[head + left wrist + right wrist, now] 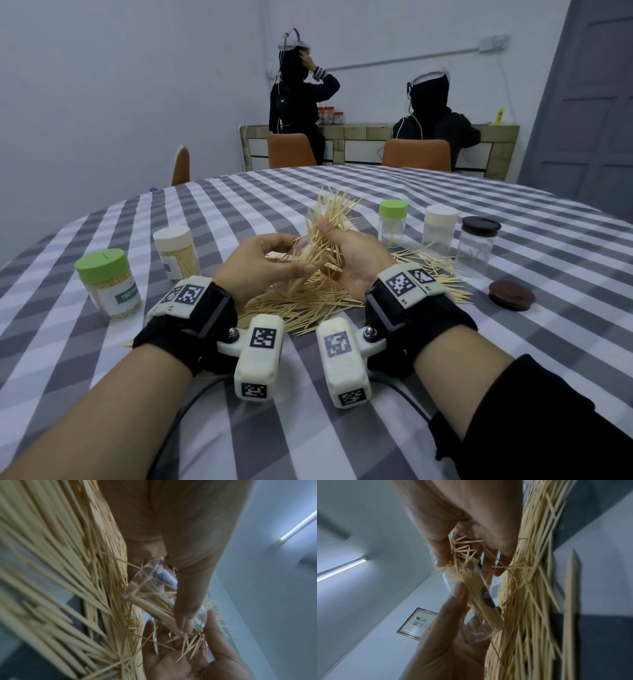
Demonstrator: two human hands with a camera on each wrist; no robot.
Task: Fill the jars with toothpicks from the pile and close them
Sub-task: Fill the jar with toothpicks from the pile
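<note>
the left hand (263, 263) grips a clear, lidless jar (301, 253), tilted with its mouth toward the right hand, fingers and thumb curled round its wall; in the left wrist view the jar (154, 588) shows a few toothpicks lying inside it. the right hand (352, 260) holds a bunch of toothpicks (329, 226), thumb pressed against the fingers around it, the upper ends fanning out above the hand and the lower ends reaching into the jar's mouth. in the right wrist view the right hand's fingertips (440, 559) pinch the bristling ends while the bunch (481, 599) runs down into the jar held by the other hand. both hands hover just above the pile of toothpicks (308, 301), which is spread loose over the grey and white checked tablecloth (342, 428). to the left stand two closed, filled jars: a green-lidded jar (108, 284) with a label, and behind it a cream-lidded jar (176, 253). to the right, beyond the pile, stand three more: a green-capped clear jar (393, 222), a white-capped jar (440, 229) and a dark-capped jar (478, 246), this last with only a few toothpicks inside. a loose brown lid (512, 294) lies flat on the cloth near the pile's right edge. far behind, two people in dark clothes are at a counter past orange chairs (416, 154).
</note>
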